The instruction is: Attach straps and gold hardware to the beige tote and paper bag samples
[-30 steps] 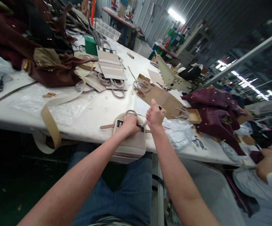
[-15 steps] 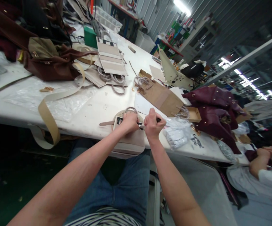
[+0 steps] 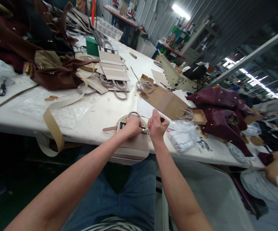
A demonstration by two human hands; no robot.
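Note:
A beige bag piece lies at the table's front edge, partly over my lap, with a brown strap sticking out to its left. My left hand is closed on the upper part of this piece, pressing it down near a loop handle. Wrapped in a fist, my right hand grips a tool with a dark handle. The tool's metal end points left and meets the piece beside my left fingers. The exact contact spot is too small to make out.
Beige panels with loop handles and a tan bag piece lie beyond my hands. A plastic packet is to the right, near maroon bags. Brown bags and a tan strip are left. Another person's arm shows far right.
The view has shifted slightly, so the surroundings sit a little differently in the picture. Both hands keep nearly the same pose and hold on the piece and the tool.

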